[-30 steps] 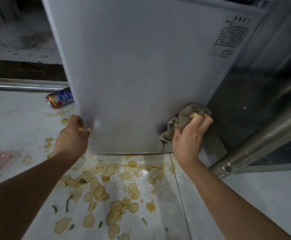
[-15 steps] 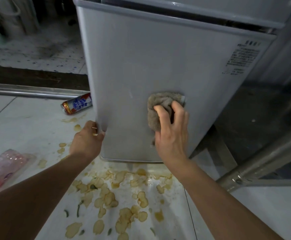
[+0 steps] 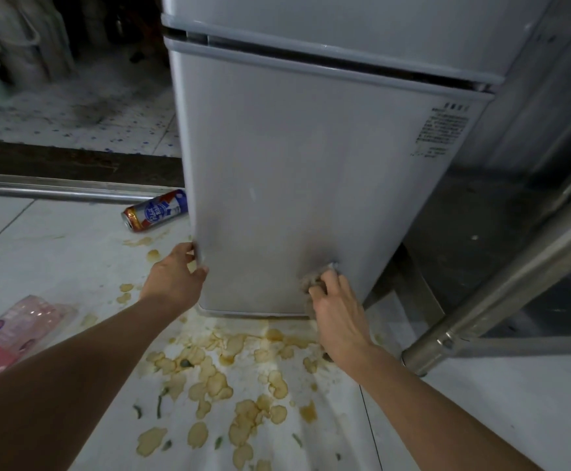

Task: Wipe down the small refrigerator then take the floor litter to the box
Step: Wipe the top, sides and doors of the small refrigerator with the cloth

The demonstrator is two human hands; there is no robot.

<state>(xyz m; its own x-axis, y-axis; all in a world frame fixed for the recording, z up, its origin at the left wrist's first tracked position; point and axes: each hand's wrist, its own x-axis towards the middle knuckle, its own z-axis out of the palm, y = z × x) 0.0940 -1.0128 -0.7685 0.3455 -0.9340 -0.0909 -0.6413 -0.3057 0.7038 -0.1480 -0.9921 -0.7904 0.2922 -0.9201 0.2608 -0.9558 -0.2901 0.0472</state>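
The small grey refrigerator (image 3: 297, 171) stands on the tiled floor in front of me, its lower door facing me. My left hand (image 3: 175, 277) grips the door's lower left edge. My right hand (image 3: 336, 311) holds a beige cloth (image 3: 313, 278) against the door near its lower right corner; most of the cloth is hidden under the fingers. A crushed beer can (image 3: 156, 214) lies on the floor left of the fridge. A pink plastic wrapper (image 3: 12, 334) lies at the far left.
Spilled chips and brown stains (image 3: 223, 375) cover the floor below the fridge. A metal table leg (image 3: 501, 294) slants at the right. A metal threshold rail (image 3: 56, 190) runs along the left, with a speckled floor beyond it.
My right hand has slid the cloth from the door's middle down to its lower right corner. The view has tilted up, showing more of the fridge. My left hand stays on the door edge.
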